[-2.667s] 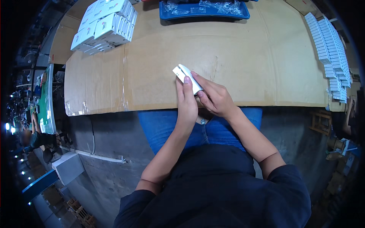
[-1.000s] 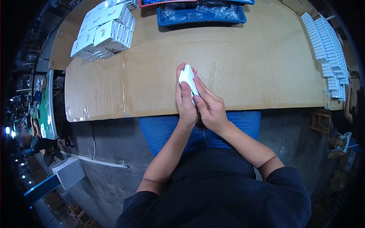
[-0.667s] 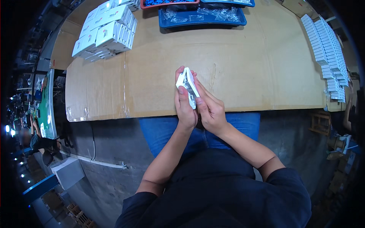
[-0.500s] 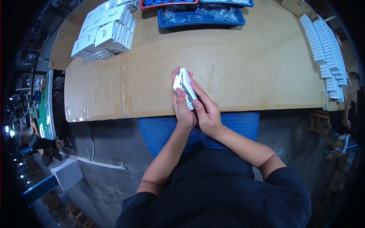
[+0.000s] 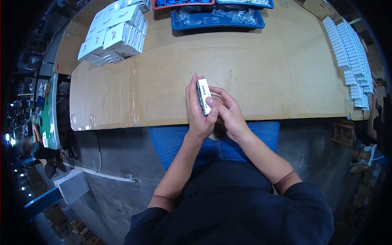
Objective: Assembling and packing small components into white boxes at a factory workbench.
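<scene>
Cardboard tabletop [image 5: 265,77], slim white case [image 5: 203,94], dark-lettered

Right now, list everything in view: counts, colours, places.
Casing: one, white, dark side, centre, held
Table: one, brown, front
Blue trays: two, blue, far side
Clear pieces: several, transparent, nearest tray
Red tray: one, red, far side
Blue pieces: many, blue, red tray
Left box stack: many, white, far left
Right box stack: many, white, far right
Green table: one, green, left background
Co-worker: at least one, dark-clothed, left background
Left fingers: one set, bare, on casing
Right fingers: one set, bare, on casing
</scene>
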A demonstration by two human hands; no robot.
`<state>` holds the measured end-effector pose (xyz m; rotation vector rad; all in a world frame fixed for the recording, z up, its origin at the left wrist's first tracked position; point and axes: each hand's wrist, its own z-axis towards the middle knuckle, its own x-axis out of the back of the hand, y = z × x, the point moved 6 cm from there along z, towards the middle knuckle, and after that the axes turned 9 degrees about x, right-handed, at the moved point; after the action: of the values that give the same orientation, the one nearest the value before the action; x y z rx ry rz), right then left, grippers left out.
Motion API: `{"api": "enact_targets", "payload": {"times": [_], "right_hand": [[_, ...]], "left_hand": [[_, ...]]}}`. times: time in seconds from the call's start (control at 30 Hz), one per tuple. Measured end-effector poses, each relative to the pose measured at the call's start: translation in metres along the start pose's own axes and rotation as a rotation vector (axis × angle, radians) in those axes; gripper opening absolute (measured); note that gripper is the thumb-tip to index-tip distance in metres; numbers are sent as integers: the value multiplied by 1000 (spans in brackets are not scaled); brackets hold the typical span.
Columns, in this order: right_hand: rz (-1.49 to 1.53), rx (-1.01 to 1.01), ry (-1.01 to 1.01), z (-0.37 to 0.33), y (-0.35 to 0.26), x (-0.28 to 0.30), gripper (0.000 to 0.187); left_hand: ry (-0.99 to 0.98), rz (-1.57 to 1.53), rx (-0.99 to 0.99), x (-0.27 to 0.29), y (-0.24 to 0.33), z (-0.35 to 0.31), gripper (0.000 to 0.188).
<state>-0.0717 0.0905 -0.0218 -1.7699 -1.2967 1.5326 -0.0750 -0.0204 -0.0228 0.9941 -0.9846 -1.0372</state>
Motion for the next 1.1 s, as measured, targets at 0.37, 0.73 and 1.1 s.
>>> {"api": "enact_targets", "payload": {"times": [0.37, 0.73, 1.1], "right_hand": [[-120, 274, -79, -7, 9, -4, 47], [-652, 229, -293, 0, -16, 12, 62], [-1149, 1009, -587, -6, -48, -3, 83]], "left_hand": [[107, -117, 15, 5, -3, -8, 96], [-19, -268, 219, 1, -25, -5, 106], [-298, -884, 993, -28, -11, -32, 88]]}}
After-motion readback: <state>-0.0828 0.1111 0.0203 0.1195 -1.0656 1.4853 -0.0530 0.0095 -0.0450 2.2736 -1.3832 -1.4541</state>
